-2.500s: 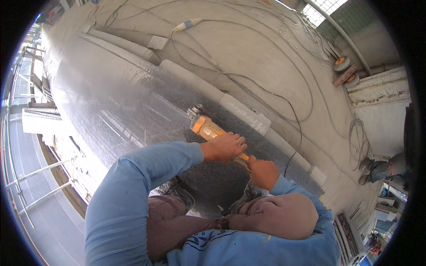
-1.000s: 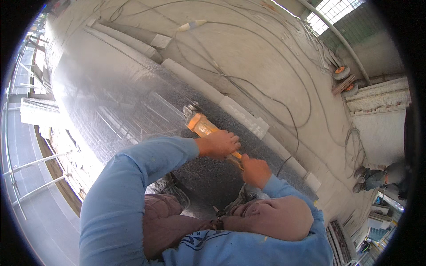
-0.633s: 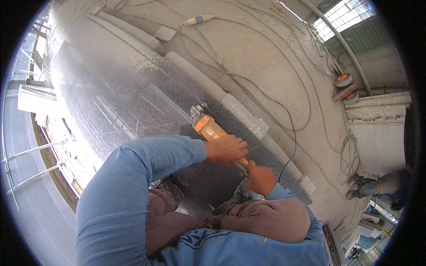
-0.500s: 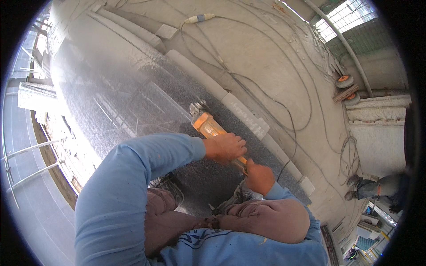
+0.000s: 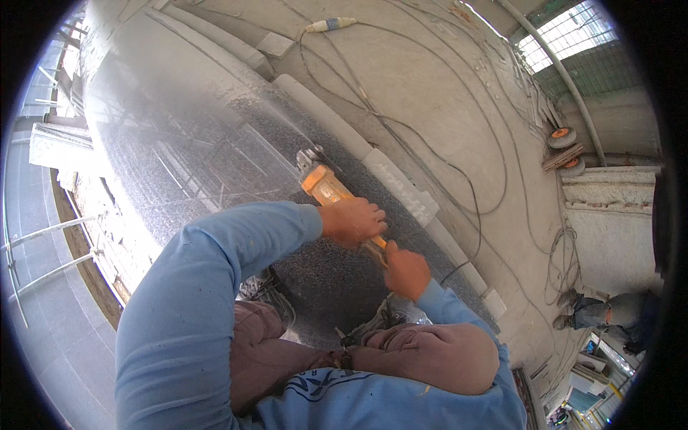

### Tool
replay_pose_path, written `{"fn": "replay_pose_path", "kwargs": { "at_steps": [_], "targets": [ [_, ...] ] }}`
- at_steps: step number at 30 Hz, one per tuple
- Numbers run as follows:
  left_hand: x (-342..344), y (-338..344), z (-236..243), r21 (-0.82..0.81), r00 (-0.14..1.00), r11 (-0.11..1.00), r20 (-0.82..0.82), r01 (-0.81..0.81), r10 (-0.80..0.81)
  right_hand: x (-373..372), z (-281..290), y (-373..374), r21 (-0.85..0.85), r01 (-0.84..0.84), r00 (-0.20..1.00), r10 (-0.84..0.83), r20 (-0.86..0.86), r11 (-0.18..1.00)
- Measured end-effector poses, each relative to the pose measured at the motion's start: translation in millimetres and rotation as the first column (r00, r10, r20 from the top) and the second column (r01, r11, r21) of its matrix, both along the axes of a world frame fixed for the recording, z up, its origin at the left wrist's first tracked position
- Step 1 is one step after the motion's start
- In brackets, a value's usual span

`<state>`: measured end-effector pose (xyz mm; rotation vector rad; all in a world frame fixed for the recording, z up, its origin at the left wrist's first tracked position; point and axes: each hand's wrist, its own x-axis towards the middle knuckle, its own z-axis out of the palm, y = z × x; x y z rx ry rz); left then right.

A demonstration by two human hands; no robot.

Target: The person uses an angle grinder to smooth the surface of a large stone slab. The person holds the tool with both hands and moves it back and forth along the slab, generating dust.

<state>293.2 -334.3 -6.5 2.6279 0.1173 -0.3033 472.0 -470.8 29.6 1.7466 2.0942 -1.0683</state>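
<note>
With both hands I hold an orange angle grinder (image 5: 327, 188), its metal head pointing away from me over a dark, speckled stone slab (image 5: 208, 136). My left hand (image 5: 352, 222) is wrapped round the grinder's body, while my right hand (image 5: 406, 271) grips its narrower rear end. The grinder's head (image 5: 310, 157) is at the slab surface near its right side; whether the disc touches the stone cannot be made out. A pale streak of dust or spray stretches away beyond the head. Scratch-like light lines and a dusty haze cover the slab's far part.
Pale stone blocks (image 5: 390, 179) line the slab's right side. Cables (image 5: 473, 201) loop over the dusty floor, with a white connector (image 5: 331, 25) at the top. A small wheeled cart (image 5: 565, 147) stands far right. Another person's legs (image 5: 609, 313) show at the right rim.
The grinder and both hands have shifted a little to the left and away from me. A pale streak beyond the head now shows more clearly. My grip looks the same.
</note>
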Motion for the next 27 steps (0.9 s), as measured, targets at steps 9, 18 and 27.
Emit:
{"fn": "replay_pose_path", "kwargs": {
  "at_steps": [9, 18, 27],
  "targets": [
    [-15, 23, -7, 0.031, 1.0, 0.999, 0.016, 0.013, -0.013, -16, -2, 24, -0.001, 0.004, 1.0, -0.004, 0.002, 1.0],
    [-1, 4, -7, 0.034, 0.997, 0.998, 0.054, 0.051, -0.053, -5, 13, 6, -0.061, 0.022, 0.999, -0.019, 0.05, 0.998],
    [30, -33, 9, -0.022, 0.993, 0.998, 0.105, 0.057, -0.054, 24, 31, -32, -0.073, 0.015, 0.994, -0.007, 0.113, 0.997]
  ]
}}
